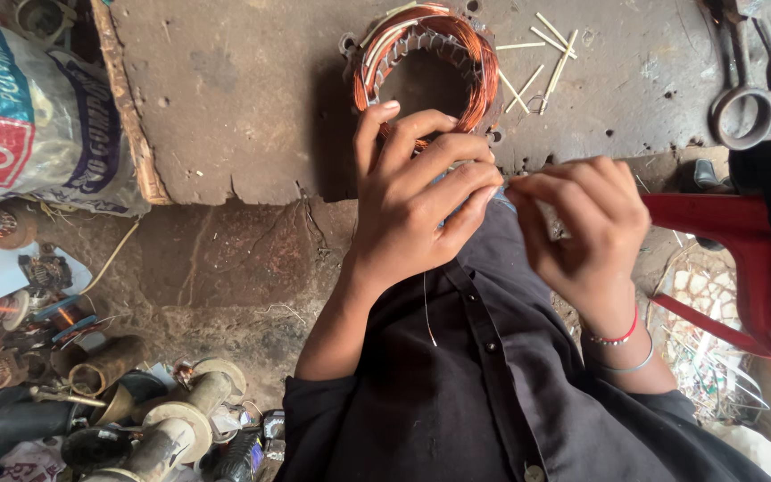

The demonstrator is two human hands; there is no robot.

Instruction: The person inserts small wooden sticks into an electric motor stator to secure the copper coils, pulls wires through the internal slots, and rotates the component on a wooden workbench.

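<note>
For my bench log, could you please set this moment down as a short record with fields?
Left hand: fingers on the near edge of the copper-wound stator ring
Right hand: pinching something small, too small to tell
Surface: worn workbench
Near ring: thin sticks
Far right: scissors
Floor, left: spools

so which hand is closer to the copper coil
Left. The left hand touches the copper-wound stator coil at its lower edge, fingers curled against the windings. The right hand sits off to the coil's lower right, apart.
</note>
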